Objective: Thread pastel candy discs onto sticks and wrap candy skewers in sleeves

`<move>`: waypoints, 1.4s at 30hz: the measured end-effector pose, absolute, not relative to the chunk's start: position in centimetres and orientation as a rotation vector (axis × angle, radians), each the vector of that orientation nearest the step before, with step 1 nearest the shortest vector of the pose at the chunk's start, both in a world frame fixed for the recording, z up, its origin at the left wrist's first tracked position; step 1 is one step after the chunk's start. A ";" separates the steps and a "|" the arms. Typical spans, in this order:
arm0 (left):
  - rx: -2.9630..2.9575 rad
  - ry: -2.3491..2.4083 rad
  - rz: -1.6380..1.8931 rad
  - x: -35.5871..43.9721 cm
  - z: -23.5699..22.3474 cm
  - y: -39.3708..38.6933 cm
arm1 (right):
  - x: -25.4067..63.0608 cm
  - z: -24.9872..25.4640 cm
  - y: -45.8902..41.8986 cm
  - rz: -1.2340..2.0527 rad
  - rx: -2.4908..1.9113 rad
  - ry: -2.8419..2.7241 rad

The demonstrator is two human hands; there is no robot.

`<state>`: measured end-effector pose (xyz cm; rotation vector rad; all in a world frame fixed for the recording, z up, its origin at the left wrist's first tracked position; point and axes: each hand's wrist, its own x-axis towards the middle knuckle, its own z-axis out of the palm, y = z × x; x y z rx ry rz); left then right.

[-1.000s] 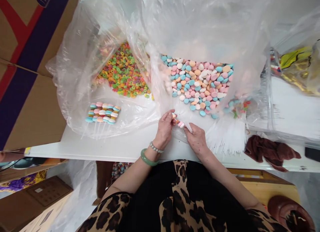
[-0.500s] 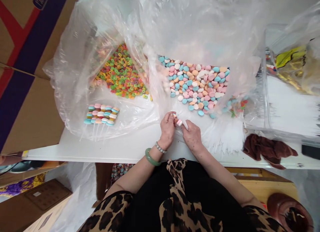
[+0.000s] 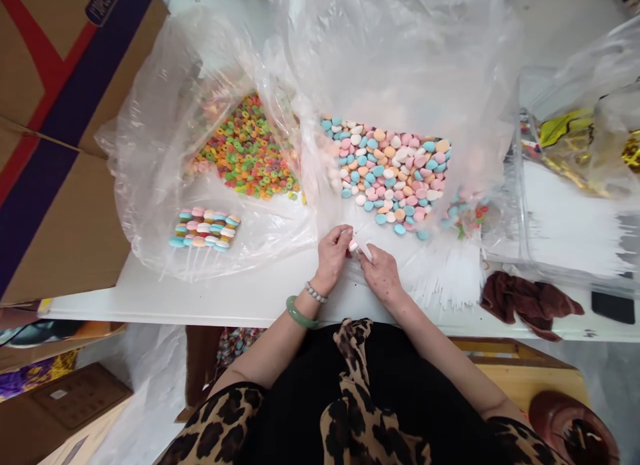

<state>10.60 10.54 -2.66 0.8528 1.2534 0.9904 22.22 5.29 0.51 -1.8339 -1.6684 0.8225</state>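
Note:
My left hand (image 3: 334, 255) is closed, its thumb and fingertips pinching a small pink-and-white candy (image 3: 353, 245); any more candies in it are hidden by the fingers. Facing it, my right hand (image 3: 382, 273) is closed on a white stick (image 3: 367, 253), whose near end meets the candy. Beyond the hands, a plastic bag holds a heap of pastel oval candies (image 3: 395, 178). Another open bag to the left has small colourful ring gummies (image 3: 253, 148). Several finished-looking candy skewers (image 3: 205, 229) lie side by side on the plastic in front of those rings.
Loose white sticks (image 3: 450, 275) lie right of my hands, with a brown cloth (image 3: 530, 301) and a black phone-like object (image 3: 613, 306) farther right. A clear bin (image 3: 525, 205) holds more white sticks. The large cardboard box (image 3: 75, 205) blocks the left side.
Both hands stay together at the table's front. The candy in my left hand shows less between the fingers, and my right hand has shifted slightly left. The camera view has shifted a little.

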 end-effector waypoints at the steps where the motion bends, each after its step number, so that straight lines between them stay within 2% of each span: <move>1: 0.892 1.266 0.972 10.6 -2.8 10.5 | 22.1 0.5 5.4 0.824 -1.831 -1.657; 5: 1.036 1.238 0.926 10.5 -2.5 10.0 | 21.2 0.5 5.9 0.845 -1.844 -1.631; 10: 1.306 1.205 0.871 8.4 0.3 9.8 | 21.6 0.4 5.6 0.975 -1.819 -1.482; 15: 1.428 1.820 1.130 1.8 2.1 14.8 | 22.6 0.1 4.8 1.053 -1.835 -1.259; 18: 1.611 2.133 0.937 -2.2 1.4 19.4 | 22.2 0.3 4.7 1.116 -1.830 -1.219; 22: 1.716 2.237 0.679 -3.5 -0.1 22.5 | 21.8 0.7 4.8 1.159 -1.818 -1.201; 29: 1.762 2.011 0.675 -3.6 -1.2 20.2 | 22.5 0.2 4.7 1.190 -1.816 -1.159; 34: 1.470 1.658 0.876 -5.6 -2.0 20.1 | 22.5 -0.2 4.7 1.190 -1.797 -1.184; 42: 0.935 1.546 1.216 -4.4 -1.0 17.8 | 22.9 0.1 4.4 1.194 -1.817 -1.120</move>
